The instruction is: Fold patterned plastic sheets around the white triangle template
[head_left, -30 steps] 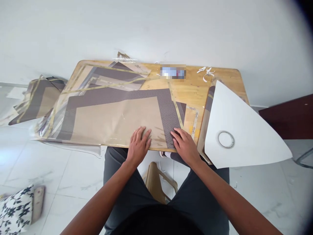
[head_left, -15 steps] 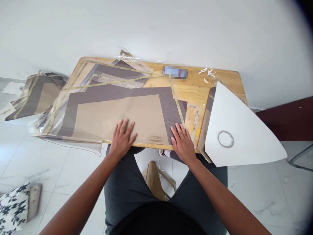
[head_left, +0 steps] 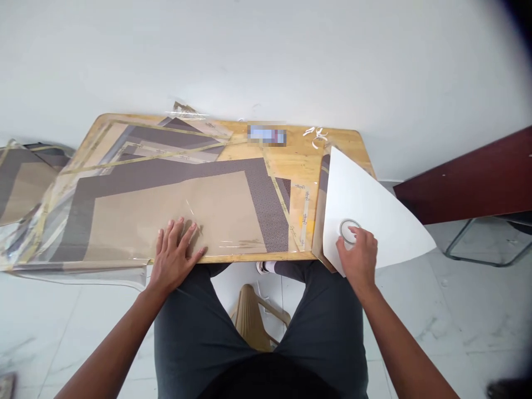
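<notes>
Wooden table (head_left: 297, 158) largely covered at left by a plastic-covered sheet (head_left: 166, 205), beige with dark border. White sheet (head_left: 369, 199) laid at right, overhanging. Hands well apart: left hand (head_left: 171, 259) spread flat on the beige; right hand (head_left: 361, 256) curled over a ring (head_left: 341, 229) on the white sheet, grip not discernible.

Ring (head_left: 342, 228) on paper (head_left: 374, 202), sheets (head_left: 174, 210) left of it, table (head_left: 299, 149) beneath

Dark script (head_left: 275, 183) on gold strip (head_left: 281, 198) and on pale strip (head_left: 305, 210) to its right; too small to read.
</notes>
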The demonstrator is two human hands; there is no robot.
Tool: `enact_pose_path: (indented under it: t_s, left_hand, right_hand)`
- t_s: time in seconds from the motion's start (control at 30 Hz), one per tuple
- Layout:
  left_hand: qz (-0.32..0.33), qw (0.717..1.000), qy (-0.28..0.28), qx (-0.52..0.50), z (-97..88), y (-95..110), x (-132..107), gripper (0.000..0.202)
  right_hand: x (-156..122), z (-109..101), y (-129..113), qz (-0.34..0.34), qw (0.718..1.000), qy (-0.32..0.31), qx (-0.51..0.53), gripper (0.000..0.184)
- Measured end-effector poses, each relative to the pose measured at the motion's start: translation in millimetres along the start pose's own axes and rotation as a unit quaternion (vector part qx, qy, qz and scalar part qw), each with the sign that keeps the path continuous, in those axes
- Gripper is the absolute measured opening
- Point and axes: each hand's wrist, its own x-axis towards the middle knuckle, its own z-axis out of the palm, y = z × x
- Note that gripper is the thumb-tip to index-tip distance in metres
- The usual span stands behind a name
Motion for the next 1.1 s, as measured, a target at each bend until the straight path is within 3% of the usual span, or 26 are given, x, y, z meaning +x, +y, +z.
enact_pose_path:
  t_s: [0.07, 0.13, 0.2, 0.3, 0.43, 0.5, 0.6, 0.7, 0.83, 0.93, 1.03, 1.1]
  left_hand:
    - [0.011, 1.0, -0.002, 0.004, -1.0, -0.2, -0.6, 0.069]
    - [0.016, 1.0, -0.001, 0.009, -2.7, -0.6, -1.0, 0.067]
    - [0.014, 1.0, 0.006, 0.009, -5.3, 0.7, -1.7, 0.064]
    - [0.003, 1.0, 0.022, -0.017, -11.3, 16.1, -4.2, 0.056]
    - [-0.018, 0.985, 0.011, -0.169, -22.3, 78.9, -8.9, 0.031]
    - [-0.016, 0.958, -0.046, -0.282, -28.6, 121.7, -9.7, 0.028]
    - [-0.001, 0.919, -0.1, -0.382, -36.7, 176.3, -7.2, 0.05]
    - [0.009, 0.895, -0.12, -0.43, -40.1, 204.5, -3.2, 0.059]
    - [0.0, 0.883, -0.092, -0.461, -37.7, 213.1, -7.3, 0.031]
    - [-0.049, 0.887, -0.09, -0.45, -35.0, 213.7, -18.3, 0.007]
    - [-0.089, 0.874, -0.134, -0.459, -36.2, 211.7, -29.0, 0.006]
    - [-0.099, 0.864, -0.155, -0.468, -40.4, 208.6, -32.5, 0.008]
  right_hand:
    - [-5.1, -4.7, 28.2, 0.006, 0.998, -0.03, -0.046, 0.032]
    - [-9.2, -5.3, 40.5, 0.002, 0.996, -0.055, -0.063, 0.027]
    - [-11.0, -7.5, 38.2, -0.003, 0.997, -0.046, -0.059, 0.027]
    - [-13.5, -20.0, 15.3, -0.03, 0.999, -0.018, -0.003, 0.026]
    - [-31.2, -43.2, -35.9, -0.133, 0.98, -0.092, 0.114, 0.012]
    - [-45.1, -50.7, -62.7, -0.177, 0.96, -0.152, 0.154, 0.006]
    - [-62.4, -55.9, -94.0, -0.209, 0.942, -0.184, 0.188, 0.003]
    - [-69.7, -57.6, -111.2, -0.227, 0.935, -0.181, 0.205, 0.004]
    - [-73.1, -58.7, -120.2, -0.234, 0.927, -0.198, 0.214, 0.005]
    - [-80.1, -60.2, -121.9, -0.216, 0.917, -0.257, 0.214, 0.01]
    - [-86.4, -63.8, -120.4, -0.199, 0.888, -0.345, 0.229, 0.014]
    - [-84.6, -66.7, -117.9, -0.196, 0.866, -0.395, 0.234, 0.029]
